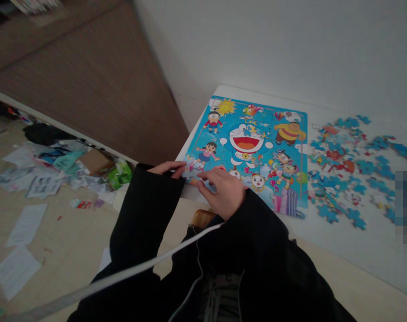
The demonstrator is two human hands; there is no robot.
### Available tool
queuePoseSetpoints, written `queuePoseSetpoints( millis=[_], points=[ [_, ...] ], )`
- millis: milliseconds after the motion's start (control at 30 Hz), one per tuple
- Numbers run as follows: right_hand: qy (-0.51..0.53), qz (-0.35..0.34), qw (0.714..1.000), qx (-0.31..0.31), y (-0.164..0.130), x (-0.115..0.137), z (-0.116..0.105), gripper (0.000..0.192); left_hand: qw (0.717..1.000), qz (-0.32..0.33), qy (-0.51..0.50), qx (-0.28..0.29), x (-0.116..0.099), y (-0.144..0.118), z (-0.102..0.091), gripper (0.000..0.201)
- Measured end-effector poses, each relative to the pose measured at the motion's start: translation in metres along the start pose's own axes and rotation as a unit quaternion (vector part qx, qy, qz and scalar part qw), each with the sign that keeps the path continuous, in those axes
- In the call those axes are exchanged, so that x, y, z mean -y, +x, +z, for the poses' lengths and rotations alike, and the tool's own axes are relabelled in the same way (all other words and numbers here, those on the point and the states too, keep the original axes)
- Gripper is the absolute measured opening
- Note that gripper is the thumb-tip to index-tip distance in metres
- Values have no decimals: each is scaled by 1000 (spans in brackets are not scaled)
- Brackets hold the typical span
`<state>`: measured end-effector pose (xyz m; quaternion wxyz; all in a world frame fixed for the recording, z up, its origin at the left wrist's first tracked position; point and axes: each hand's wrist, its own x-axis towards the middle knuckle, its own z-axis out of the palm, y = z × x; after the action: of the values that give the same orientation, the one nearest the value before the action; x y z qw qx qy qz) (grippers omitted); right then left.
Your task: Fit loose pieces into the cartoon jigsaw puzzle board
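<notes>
A bright blue puzzle board [270, 154] with cartoon figures lies on the white table, a large blue-and-white cat face at its middle. Over its lower left corner, my right hand [223, 192] has its fingers bent and thumb close to the fingertips; what they hold, if anything, is too small to make out. My left hand [169, 168], mostly covered by a black sleeve, reaches to the board's left edge with fingers stretched out. Loose puzzle pieces [337, 165] are spread to the right of the board, mostly blue, with some red and white.
The white table [324, 248] stands against a pale wall [273, 44]. At left is a brown wooden cabinet [99, 80]. Papers [28, 223], bags and scraps cover the floor beside it. A white strap [139, 268] crosses in front of me, and a thin cable hangs below.
</notes>
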<state>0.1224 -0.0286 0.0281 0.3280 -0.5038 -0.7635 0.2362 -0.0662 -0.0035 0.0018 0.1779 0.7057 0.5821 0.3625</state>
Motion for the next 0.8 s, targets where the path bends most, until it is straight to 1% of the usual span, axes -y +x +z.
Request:
queuePoseSetpoints(
  millis=[67,133,200,233,267,333,433,533,700,800],
  points=[
    [-19,-8,1000,1,1,-1,5,15,999,8,21,36,5,7,0,28],
    [-30,-12,999,1,1,-3,8,16,996,36,47,73,9,10,0,28],
    [-37,-21,999,8,1,-4,11,18,991,76,64,87,11,12,-1,28],
    [-41,-25,999,9,1,-3,12,18,990,94,75,81,10,11,-1,26],
    [-48,-26,998,10,2,-2,13,18,988,110,89,65,9,10,-2,23],
    [-68,-22,997,10,3,1,15,18,984,134,117,16,5,4,-3,16],
    [-104,-32,994,14,5,3,18,19,975,144,155,-67,-2,-7,-1,10],
    [-143,-51,988,10,6,4,22,20,964,159,178,-120,-8,-16,2,7],
    [-161,-45,986,17,8,7,22,18,949,162,224,-152,-11,-23,5,7],
    [-154,-22,987,29,9,8,21,19,948,173,213,-160,-9,-24,5,7]
  ],
)
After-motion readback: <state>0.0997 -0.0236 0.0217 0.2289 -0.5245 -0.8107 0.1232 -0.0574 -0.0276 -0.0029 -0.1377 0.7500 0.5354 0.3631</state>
